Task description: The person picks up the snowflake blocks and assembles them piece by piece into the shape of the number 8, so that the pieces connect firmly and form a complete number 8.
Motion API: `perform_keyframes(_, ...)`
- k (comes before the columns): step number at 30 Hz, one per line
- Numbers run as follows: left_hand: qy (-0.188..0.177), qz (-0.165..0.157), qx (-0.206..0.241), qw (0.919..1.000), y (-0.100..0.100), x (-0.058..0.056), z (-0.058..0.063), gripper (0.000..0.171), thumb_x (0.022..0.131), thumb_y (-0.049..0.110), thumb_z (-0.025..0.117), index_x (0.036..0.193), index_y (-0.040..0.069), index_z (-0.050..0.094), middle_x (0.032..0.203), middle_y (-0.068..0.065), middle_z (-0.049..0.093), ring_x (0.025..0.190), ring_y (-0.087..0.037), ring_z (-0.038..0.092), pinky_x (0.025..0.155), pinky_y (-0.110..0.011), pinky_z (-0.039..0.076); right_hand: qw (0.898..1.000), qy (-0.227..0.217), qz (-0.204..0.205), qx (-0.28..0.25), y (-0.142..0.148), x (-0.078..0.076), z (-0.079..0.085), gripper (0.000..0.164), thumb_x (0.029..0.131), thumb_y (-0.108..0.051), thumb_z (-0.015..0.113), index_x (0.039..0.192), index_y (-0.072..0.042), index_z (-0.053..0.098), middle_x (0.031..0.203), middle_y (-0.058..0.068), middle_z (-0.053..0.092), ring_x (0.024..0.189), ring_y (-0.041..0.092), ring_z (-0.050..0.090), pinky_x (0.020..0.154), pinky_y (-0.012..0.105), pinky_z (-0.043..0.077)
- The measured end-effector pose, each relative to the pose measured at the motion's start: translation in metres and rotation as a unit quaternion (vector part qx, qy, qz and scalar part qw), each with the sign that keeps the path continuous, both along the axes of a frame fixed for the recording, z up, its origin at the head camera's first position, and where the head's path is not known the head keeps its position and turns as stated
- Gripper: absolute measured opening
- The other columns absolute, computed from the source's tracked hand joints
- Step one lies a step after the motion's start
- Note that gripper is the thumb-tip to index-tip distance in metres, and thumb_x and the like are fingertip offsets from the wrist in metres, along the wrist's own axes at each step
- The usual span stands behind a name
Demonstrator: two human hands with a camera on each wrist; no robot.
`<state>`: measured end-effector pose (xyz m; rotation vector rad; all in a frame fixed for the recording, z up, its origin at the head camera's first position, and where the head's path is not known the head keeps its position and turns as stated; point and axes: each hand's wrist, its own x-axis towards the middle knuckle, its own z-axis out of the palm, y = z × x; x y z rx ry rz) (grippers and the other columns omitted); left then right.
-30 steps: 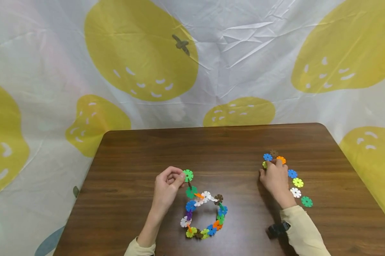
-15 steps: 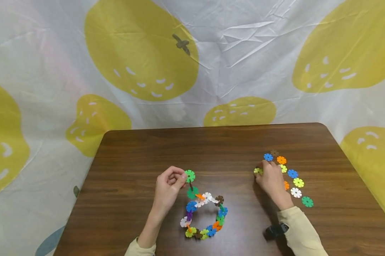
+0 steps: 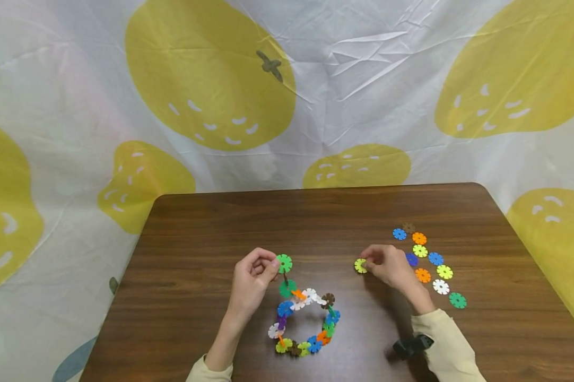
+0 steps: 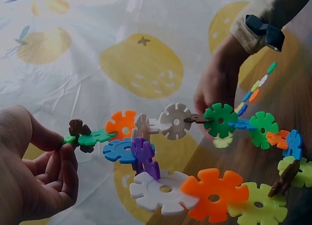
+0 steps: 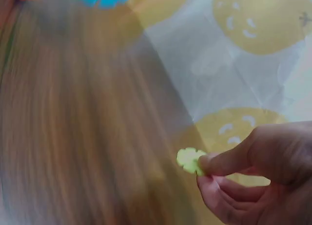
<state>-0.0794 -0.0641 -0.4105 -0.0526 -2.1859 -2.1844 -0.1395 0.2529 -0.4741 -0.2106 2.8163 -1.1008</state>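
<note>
My left hand (image 3: 253, 281) pinches a light green notched plastic disc (image 3: 284, 263) between thumb and fingers. That disc is joined by a brown disc to a green disc (image 3: 288, 289), which hangs on a ring of interlocked discs in many colours. In the left wrist view, a white disc (image 4: 161, 192) and an orange disc (image 4: 214, 196) of the ring face the camera. My right hand (image 3: 393, 269) pinches a single yellow-green disc (image 3: 360, 266) by its edge, apart from the ring. The right wrist view shows this yellow-green disc (image 5: 190, 159) between thumb and fingertips.
Several loose discs lie at the right of the brown wooden table (image 3: 210, 223), among them an orange disc (image 3: 423, 275), a white disc (image 3: 441, 287) and a green disc (image 3: 458, 300). A white curtain (image 3: 249, 170) with yellow fruit prints hangs behind the table.
My right hand has picked the yellow-green disc from among the loose ones and carried it left toward the ring. My left hand has barely moved, still pinching the light green disc.
</note>
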Motion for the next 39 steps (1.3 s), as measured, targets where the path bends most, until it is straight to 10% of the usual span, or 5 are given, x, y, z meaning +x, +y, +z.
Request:
perform_keyframes(16, 0.015, -0.023, -0.022, 0.9994, 0.002, 0.002, -0.001, 0.006, 0.094, -0.004, 0.064, 0.097, -0.010, 0.065, 0.077, -0.010, 0.060, 0.066, -0.013, 0.060, 0.065, -0.028, 0.060, 0.975, 0.079, 0.092, -0.184, -0.075, 0.013, 0.052, 0.010, 0.088, -0.003, 0.076, 0.096, -0.009, 0.075, 0.086, 0.005, 0.076, 0.075, 0.020, 0.071, 0.066, 0.023, 0.057)
perform_keyframes(39, 0.043, -0.048, -0.030, 0.9974, 0.000, 0.003, -0.001, 0.007, 0.094, -0.002, 0.065, 0.095, -0.009, 0.065, 0.077, -0.017, 0.061, 0.063, -0.008, 0.057, 0.057, -0.019, 0.052, 0.924, 0.238, 0.188, -0.231, -0.108, 0.027, 0.077, 0.018, 0.089, 0.004, 0.073, 0.096, -0.012, 0.076, 0.095, -0.001, 0.075, 0.087, 0.017, 0.072, 0.078, 0.025, 0.060)
